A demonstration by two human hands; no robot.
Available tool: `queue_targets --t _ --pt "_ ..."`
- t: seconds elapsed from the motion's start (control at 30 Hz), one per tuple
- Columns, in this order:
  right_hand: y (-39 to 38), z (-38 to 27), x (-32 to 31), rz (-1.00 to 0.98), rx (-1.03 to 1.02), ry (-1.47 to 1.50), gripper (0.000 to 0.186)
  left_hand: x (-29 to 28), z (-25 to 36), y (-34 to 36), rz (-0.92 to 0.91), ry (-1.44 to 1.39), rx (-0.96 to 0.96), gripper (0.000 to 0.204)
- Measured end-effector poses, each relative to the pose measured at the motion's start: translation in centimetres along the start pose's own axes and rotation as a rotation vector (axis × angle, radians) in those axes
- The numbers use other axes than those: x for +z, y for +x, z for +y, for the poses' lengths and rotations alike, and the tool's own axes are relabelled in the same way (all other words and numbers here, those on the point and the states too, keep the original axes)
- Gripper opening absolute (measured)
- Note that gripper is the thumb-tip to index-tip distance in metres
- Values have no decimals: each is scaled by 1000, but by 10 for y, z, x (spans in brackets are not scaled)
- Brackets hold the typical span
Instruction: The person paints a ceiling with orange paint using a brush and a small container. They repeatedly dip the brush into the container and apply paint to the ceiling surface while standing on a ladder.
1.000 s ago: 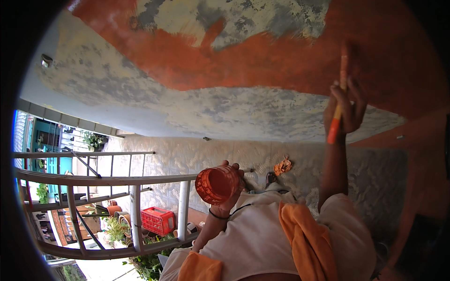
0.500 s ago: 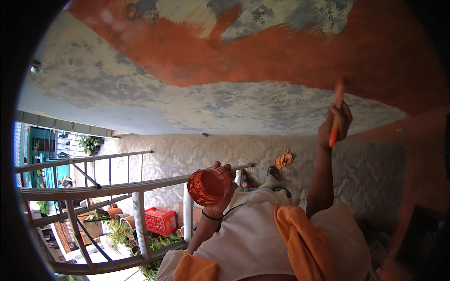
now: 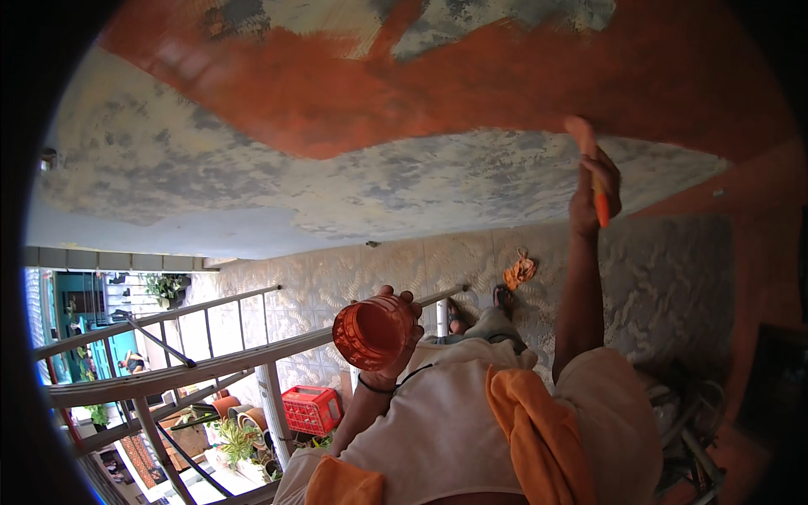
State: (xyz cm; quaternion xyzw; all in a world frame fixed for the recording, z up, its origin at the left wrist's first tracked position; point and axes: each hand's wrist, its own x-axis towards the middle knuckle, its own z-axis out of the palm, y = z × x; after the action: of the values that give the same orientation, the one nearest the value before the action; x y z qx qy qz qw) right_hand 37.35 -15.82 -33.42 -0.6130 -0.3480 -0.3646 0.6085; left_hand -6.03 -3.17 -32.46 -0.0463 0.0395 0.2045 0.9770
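My right hand (image 3: 599, 189) is wrapped round a paintbrush (image 3: 601, 204) with an orange-tipped handle. Its blurred bristle end meets the lower edge of the orange-red paint (image 3: 438, 101) on the wall. Bare, patchy grey and cream wall (image 3: 278, 181) shows below and above that band. In front of my chest, my left hand (image 3: 406, 338) grips a round container (image 3: 354, 338), tilted so that its open mouth shows. Orange-red colour covers its inside; how much paint it holds I cannot tell.
A metal ladder (image 3: 252, 358) stands at my left. Below are a patterned tiled floor (image 3: 404, 265), a crumpled orange cloth (image 3: 520, 269), a red crate (image 3: 310, 409) and potted plants (image 3: 236, 439). An orange cloth (image 3: 539, 429) hangs over my shirt. A person (image 3: 133, 362) is far left.
My right hand and the brush have moved slightly up and to the left along the paint edge. The container stays in my left hand. The view has shifted a little.
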Motion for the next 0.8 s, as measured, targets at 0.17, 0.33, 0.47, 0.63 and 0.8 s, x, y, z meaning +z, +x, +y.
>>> queue_targets --t 0.17,0.33,0.47,0.63,0.8 --pt "9 -18 10 -104 -86 -258 23 -5 7 -4 66 52 -29 50" --pt "-8 -61 41 -459 -130 32 20 1 13 -1 45 41 -49 50" --pt "16 -11 0 22 84 62 13 3 15 -3 6 50 -30 51" --pt "7 -37 43 118 -44 -106 16 -10 19 -16 22 44 -5 51" --pt "-75 -157 165 -298 -30 48 17 -7 26 -28 11 29 37 50"
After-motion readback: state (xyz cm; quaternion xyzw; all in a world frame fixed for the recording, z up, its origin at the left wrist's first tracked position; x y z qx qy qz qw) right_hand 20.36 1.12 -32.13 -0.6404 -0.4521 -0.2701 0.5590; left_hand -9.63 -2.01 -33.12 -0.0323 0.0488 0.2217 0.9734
